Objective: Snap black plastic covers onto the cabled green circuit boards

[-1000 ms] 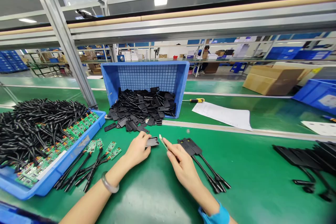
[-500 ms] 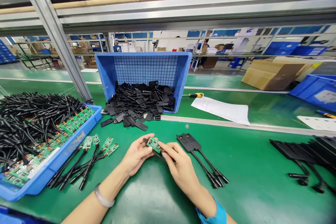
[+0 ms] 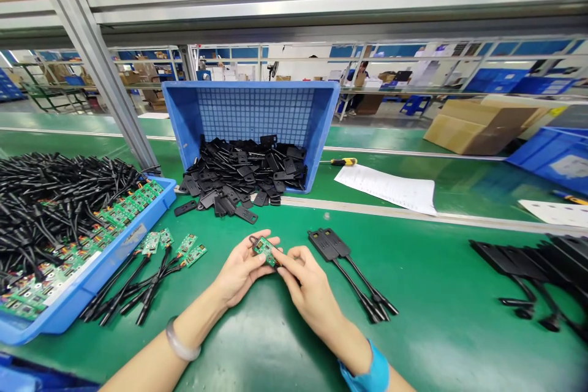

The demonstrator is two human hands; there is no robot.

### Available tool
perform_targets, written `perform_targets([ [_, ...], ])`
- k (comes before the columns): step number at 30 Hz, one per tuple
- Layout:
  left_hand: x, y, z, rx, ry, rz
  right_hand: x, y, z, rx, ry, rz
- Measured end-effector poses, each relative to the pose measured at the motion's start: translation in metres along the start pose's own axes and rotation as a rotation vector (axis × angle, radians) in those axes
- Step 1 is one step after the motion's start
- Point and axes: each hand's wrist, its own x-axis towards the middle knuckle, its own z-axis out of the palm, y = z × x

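My left hand [image 3: 236, 275] is closed around a small black plastic housing [image 3: 252, 239], thumb along its near edge. On the housing lies a green circuit board [image 3: 264, 249], tilted, its small display towards the upper left. The fingers of my right hand [image 3: 309, 285] are pinched at the board's right end, over its wires; how far the board sits inside the housing is hidden. Left of my hands, several loose boards [image 3: 187, 245] with black cables [image 3: 154, 285] lie on the green bench [image 3: 257, 349]. Two black cased units with cables [image 3: 329, 244] lie to the right.
A blue bin on its side [image 3: 331, 104] spills black housings [image 3: 243, 174]. At left stands a blue tray [image 3: 151, 211] of cabled boards. A screwdriver [image 3: 344, 162] and paper sheet [image 3: 390, 188] lie behind; more black units [image 3: 528, 263] sit far right.
My hands have shifted slightly left with the board and housing, and the right fingers press closer on the board. The whole view has moved a little.
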Motion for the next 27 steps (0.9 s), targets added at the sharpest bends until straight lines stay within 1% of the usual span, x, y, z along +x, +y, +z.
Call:
perform_targets([
  [5,0.005,-0.012,0.005,0.057,0.182,0.034,-0.002,-0.001,0.005,-0.029,-0.075,0.003],
  [7,0.007,-0.015,0.006,0.085,0.227,0.045,-0.002,-0.002,0.007,-0.007,-0.088,0.024],
  [9,0.007,-0.015,0.007,0.101,0.260,0.061,-0.001,-0.002,0.007,0.038,-0.070,0.077],
  [12,0.005,-0.011,0.007,0.114,0.297,0.088,0.000,-0.001,0.008,0.115,-0.034,0.235],
  [13,0.004,-0.010,0.007,0.118,0.303,0.098,0.001,0.000,0.007,0.135,-0.061,0.293],
  [15,0.003,-0.008,0.008,0.126,0.304,0.116,0.002,0.001,0.006,0.163,-0.176,0.385],
  [17,0.002,-0.009,0.008,0.135,0.296,0.131,0.003,0.001,0.006,0.181,-0.261,0.429],
  [18,0.002,-0.009,0.008,0.144,0.291,0.137,0.004,0.002,0.006,0.189,-0.259,0.433],
  [22,0.003,-0.012,0.007,0.187,0.256,0.146,0.004,0.004,0.008,0.291,-0.156,0.444],
  [27,0.002,-0.009,0.006,0.140,0.188,0.112,0.006,0.010,0.010,0.461,-0.153,0.568],
])
